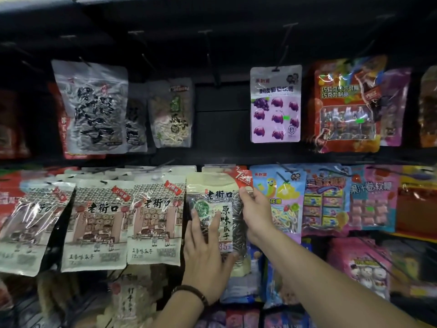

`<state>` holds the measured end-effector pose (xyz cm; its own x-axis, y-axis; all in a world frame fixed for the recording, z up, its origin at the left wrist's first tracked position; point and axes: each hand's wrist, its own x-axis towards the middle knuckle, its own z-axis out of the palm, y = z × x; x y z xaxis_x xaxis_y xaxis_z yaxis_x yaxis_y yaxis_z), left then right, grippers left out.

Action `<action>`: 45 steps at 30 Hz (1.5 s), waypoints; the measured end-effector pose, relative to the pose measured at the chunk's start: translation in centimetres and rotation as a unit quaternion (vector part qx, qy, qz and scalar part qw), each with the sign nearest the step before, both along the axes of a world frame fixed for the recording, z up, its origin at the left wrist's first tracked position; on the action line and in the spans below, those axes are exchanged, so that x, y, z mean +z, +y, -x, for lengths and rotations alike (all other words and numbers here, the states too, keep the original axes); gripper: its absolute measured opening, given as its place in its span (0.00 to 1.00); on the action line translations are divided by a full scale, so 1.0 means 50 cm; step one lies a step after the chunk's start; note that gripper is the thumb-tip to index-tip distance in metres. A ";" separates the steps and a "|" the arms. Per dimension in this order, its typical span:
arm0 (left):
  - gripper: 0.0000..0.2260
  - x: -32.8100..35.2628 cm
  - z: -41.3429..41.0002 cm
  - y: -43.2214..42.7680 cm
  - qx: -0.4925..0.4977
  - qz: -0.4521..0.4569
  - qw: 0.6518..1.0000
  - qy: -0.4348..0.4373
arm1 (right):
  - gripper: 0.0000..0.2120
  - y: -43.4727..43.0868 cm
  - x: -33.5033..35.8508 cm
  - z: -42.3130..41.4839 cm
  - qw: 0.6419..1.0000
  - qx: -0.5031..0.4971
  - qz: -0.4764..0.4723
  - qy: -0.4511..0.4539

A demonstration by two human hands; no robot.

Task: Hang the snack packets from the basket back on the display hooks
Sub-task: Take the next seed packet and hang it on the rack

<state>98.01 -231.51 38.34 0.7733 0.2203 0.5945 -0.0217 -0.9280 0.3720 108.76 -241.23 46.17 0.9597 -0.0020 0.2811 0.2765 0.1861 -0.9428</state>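
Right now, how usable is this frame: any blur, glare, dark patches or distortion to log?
Head view: the upper hooks sit in deep shadow; glare streaks cross the cream packets at left; the red chocolate packet is smeared, the purple grape packet fairly sharp; wide-angle bending shows mildly at the edges; the left hand and right hand on the dark seed packet are clear.

One wide-angle view, worn on the head, faces a rack (220, 129) head-on, near enough that both forearms reach in from the bottom edge. The left hand (205, 254) and right hand (256, 214) meet on a packet (212, 185) just below mid-frame. Hooks (287, 43) fill the space above the hands, more packets hang beside and below them, and the edges bow.
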 end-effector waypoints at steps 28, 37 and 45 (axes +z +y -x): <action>0.54 -0.021 -0.108 0.040 -0.015 0.145 0.988 0.059 | 0.22 -0.012 -0.024 -0.083 0.971 -0.031 0.236 0.021; 0.50 -0.057 -0.032 -0.001 -0.016 0.155 0.985 0.069 | 0.06 -0.142 -0.098 0.027 0.904 0.013 0.427 -0.026; 0.32 -0.317 0.126 -0.126 -0.139 0.097 0.973 0.158 | 0.07 -0.318 -0.441 0.201 0.865 0.057 0.494 0.063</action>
